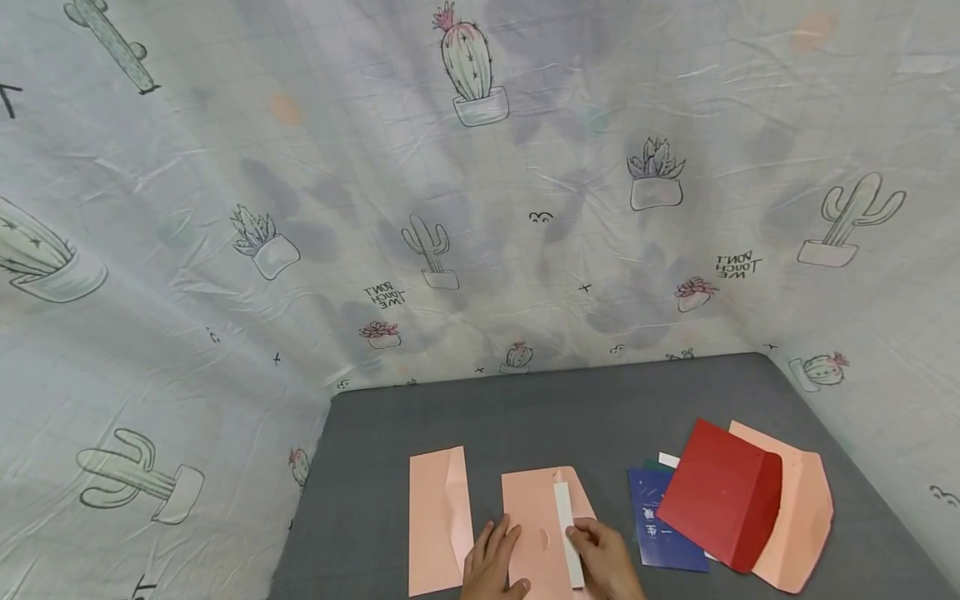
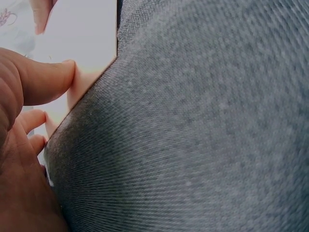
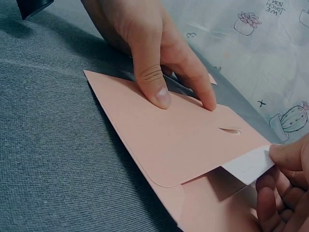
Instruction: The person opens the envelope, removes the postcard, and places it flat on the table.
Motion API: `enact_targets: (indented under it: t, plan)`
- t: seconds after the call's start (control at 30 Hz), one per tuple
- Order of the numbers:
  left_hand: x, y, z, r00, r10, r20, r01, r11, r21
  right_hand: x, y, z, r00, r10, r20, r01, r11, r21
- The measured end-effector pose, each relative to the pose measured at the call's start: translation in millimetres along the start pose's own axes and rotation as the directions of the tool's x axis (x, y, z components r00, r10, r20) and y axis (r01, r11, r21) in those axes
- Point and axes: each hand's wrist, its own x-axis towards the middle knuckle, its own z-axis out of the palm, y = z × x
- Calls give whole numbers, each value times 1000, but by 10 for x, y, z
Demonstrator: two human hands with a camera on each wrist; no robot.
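Note:
A pink envelope [image 1: 534, 521] lies on the grey table before me, its flap spread to the right. My left hand [image 1: 492, 562] rests on its left part, thumb and fingers pressing the paper; the right wrist view shows this left hand [image 3: 154, 53] too. My right hand [image 1: 603, 557] pinches a white card [image 1: 567, 533] between thumb and fingers. Part of the card [image 3: 251, 164] sticks out of the envelope's opening; the rest is hidden inside. A small curved slit [image 3: 231, 130] shows in the envelope's front, near the opening.
Left of my hands lies another pink envelope [image 1: 431, 525]. On the right a red envelope [image 1: 716, 492] overlaps a further pink envelope [image 1: 813, 517] and a blue card [image 1: 671, 546] with white writing. A cactus-print cloth [image 1: 555, 283] hangs behind the grey table [image 1: 570, 417].

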Motion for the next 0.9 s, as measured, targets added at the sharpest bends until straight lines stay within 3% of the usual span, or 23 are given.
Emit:
enact_targets:
  t: [0.4,0.6,0.77,0.9]
  plan:
    - [12,-10,-3,998,-21,52,24,998,-51,-27,19,-7,1000,1,-29,2,995,102]
    - [22,1,-31,996,-38,79,43,997,-66,-17,43,-8,998,-28,56,20,991,131]
    - [13,14,-40,998,-22,61,25,998,-62,-13,36,-52,997,-70,24,66,990,124]
    - [7,4,-11,1000,-1,28,2,999,-36,15,46,-98,999,-32,-14,33,996,82]
